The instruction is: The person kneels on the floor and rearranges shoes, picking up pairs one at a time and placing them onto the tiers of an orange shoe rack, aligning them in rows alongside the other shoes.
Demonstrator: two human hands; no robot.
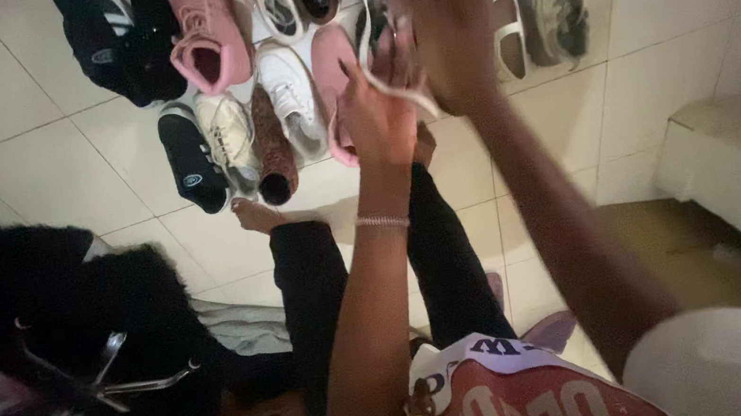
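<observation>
While both raised, left hand (378, 116), right hand (450, 16), grips pinching white shoelace (393, 89)

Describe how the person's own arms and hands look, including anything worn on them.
Both arms are bare from short white sleeves down. The left hand has a thin beaded silver bracelet at the wrist and long pointed nails. The right hand is blurred; no ring or band is visible.

A pink high-top shoe (205, 39) lies beside black shoes (114, 37) on tiles.

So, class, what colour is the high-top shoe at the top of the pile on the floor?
Pink: the high-top shoe is pink, laces too. The head view, the only one, shows it clearly.
</observation>
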